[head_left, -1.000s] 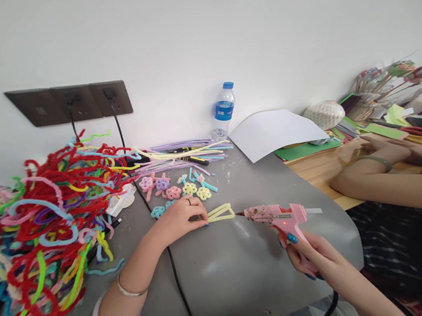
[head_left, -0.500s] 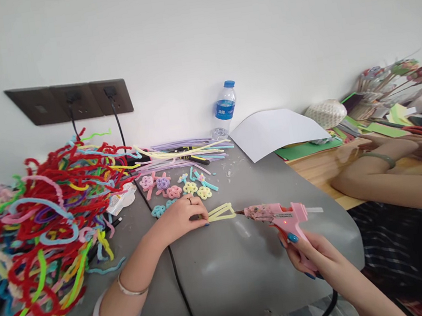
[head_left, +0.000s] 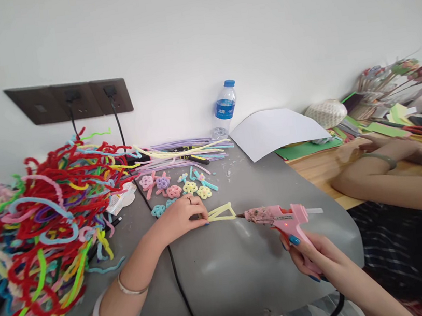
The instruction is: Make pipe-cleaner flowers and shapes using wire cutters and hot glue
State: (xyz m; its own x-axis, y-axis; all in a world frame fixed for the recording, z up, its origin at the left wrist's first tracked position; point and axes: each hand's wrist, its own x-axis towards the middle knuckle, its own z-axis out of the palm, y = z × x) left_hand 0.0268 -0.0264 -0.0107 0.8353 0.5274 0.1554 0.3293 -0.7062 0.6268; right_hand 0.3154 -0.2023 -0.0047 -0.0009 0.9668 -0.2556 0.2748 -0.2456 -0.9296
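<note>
My left hand [head_left: 183,215] is closed on a bent yellow pipe cleaner [head_left: 222,217], pinching it low over the grey table. The pipe cleaner's loose end forms a narrow triangle pointing right. In my right hand [head_left: 313,256] is a pink hot glue gun [head_left: 278,215], gripped by its handle, with a small red light lit. Its nozzle tip touches or nearly touches the triangle's right corner; I cannot tell which. Just beyond my left hand lie small pipe-cleaner flowers in blue, yellow [head_left: 204,192], pink [head_left: 174,191] and purple, the blue ones partly hidden by my hand.
A tangled heap of pipe cleaners [head_left: 63,199] fills the left side. Straight pipe cleaners [head_left: 179,154] lie behind the flowers, near a water bottle [head_left: 225,110] and white paper [head_left: 273,131]. A black cord [head_left: 179,282] crosses the table [head_left: 228,281]. Another person's arm [head_left: 394,174] rests at right.
The glue gun has tilted and dropped very slightly in my right hand, its nozzle still by the yellow corner. My left hand keeps its place.
</note>
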